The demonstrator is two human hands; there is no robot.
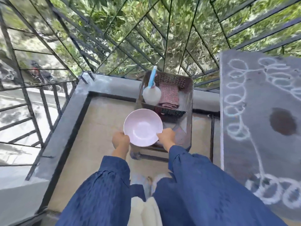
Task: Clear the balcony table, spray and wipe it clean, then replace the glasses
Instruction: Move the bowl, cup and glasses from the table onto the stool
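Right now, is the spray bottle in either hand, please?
No, the spray bottle sits in the basket beside the cloth, while the left hand and right hand both grip the bowl.

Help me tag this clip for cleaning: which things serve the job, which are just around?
Job: pink bowl, left hand, right hand, spray bottle, folded cloth, patterned grey table.
Just around: small stand, balcony railing, foliage.

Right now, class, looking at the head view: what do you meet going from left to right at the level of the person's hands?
Grey ledge → left hand → pink bowl → right hand → grey surface with white loops.
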